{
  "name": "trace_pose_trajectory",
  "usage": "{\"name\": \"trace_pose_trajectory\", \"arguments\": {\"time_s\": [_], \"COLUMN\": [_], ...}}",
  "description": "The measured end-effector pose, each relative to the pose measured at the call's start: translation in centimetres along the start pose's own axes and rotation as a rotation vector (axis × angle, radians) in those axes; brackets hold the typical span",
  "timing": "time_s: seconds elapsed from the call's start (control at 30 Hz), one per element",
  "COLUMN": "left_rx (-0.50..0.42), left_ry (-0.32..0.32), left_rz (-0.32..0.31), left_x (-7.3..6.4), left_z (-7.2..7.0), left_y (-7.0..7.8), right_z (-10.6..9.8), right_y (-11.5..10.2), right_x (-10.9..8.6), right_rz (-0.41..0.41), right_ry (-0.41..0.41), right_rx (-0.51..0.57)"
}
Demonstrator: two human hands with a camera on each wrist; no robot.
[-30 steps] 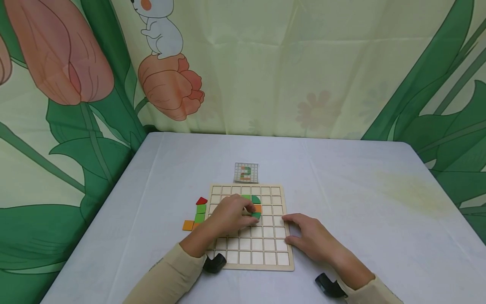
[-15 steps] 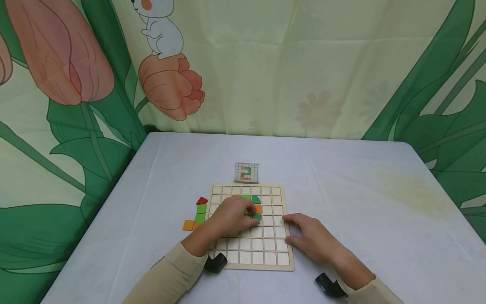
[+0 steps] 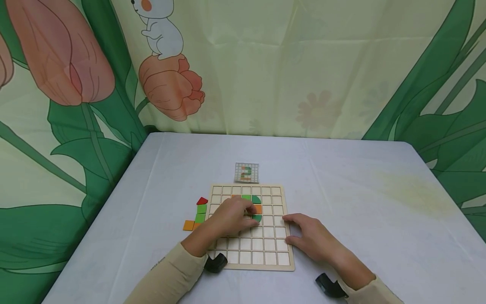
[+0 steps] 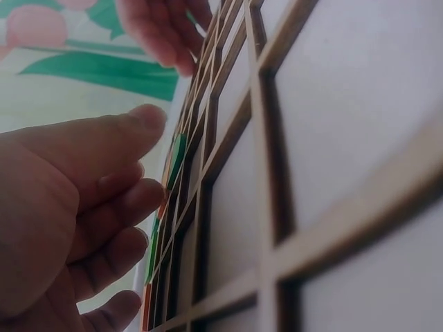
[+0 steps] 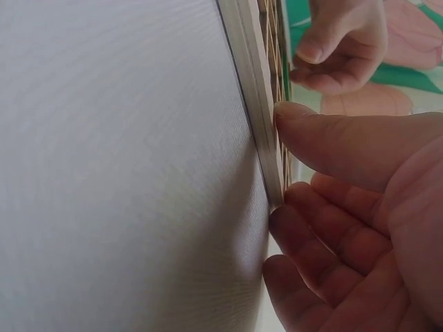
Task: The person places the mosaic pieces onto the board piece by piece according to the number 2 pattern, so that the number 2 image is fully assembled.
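Observation:
A square wooden grid board (image 3: 275, 267) lies on the table. Over its upper middle my left hand (image 3: 231, 215) has its thumb and index fingertip beside a dark green rounded tile (image 3: 257, 218). In the left wrist view the thumb and fingers are spread apart around that green tile (image 4: 178, 155), with nothing pinched between them. An orange tile (image 3: 258, 209), another dark green rounded tile (image 3: 256, 199) and a light green tile (image 3: 246, 197) sit in the grid. My right hand (image 3: 313, 236) rests at the board's right edge, thumb and fingertips touching the rim (image 5: 256, 90).
Left of the board lie a red tile (image 3: 202, 201), light green tiles (image 3: 201, 209) and orange tiles (image 3: 188, 225). A small pattern card (image 3: 246, 172) lies beyond the board's far edge. A printed curtain (image 3: 265, 76) hangs behind the table.
The dark green rounded tile by my left fingertips has shifted slightly toward me, into line below the orange tile. My left hand has barely moved; the right hand is still.

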State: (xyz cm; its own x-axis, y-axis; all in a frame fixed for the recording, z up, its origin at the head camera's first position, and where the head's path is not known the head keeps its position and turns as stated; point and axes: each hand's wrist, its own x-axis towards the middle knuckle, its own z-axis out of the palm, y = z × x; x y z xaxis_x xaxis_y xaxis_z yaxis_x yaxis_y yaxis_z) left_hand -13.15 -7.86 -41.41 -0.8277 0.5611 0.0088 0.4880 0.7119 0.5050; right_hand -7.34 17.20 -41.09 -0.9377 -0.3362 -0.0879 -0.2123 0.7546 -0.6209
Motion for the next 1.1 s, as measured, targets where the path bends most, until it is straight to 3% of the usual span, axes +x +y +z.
{"name": "trace_pose_trajectory", "arguments": {"time_s": [1.1], "left_rx": [-0.029], "left_ry": [-0.016], "left_rz": [-0.053], "left_x": [0.01], "left_z": [0.02], "left_y": [-0.28], "right_z": [0.04], "right_y": [-0.10], "right_x": [-0.06], "right_rz": [0.004], "right_ry": [0.002], "right_rx": [0.001]}}
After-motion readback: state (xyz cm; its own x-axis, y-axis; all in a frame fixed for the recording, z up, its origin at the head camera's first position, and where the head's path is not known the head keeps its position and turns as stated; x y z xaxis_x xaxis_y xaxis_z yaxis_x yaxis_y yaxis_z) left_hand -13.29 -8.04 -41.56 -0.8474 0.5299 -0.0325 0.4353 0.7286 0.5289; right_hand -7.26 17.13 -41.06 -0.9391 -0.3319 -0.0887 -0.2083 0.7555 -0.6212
